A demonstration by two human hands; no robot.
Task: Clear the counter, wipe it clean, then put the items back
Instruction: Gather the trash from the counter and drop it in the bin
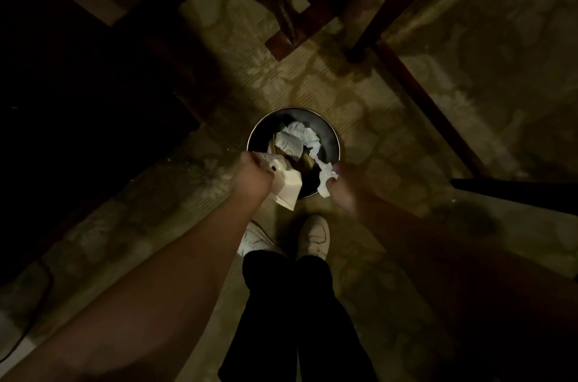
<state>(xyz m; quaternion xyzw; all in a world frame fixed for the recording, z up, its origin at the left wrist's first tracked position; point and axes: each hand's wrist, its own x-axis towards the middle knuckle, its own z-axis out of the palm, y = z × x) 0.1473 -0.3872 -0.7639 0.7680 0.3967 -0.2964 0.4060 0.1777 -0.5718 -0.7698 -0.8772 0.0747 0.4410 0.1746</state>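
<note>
A round dark waste bin [331, 134] stands on the patterned carpet below me and holds crumpled tissue [305, 133] and paper packets [289, 145]. My left hand [251, 173] grips a bundle of pale paper wrappers [289, 191] over the bin's near-left rim. My right hand [342, 184], blurred and in shadow, pinches a crumpled white tissue [327, 178] over the near-right rim. Both forearms reach down from the bottom of the frame.
A wooden chair [300, 6] stands beyond the bin, with a dark table edge [431, 106] running down the right. Dark furniture [78, 84] fills the left. My white shoes [314, 237] and black trousers are just short of the bin. A cable [40, 303] lies at lower left.
</note>
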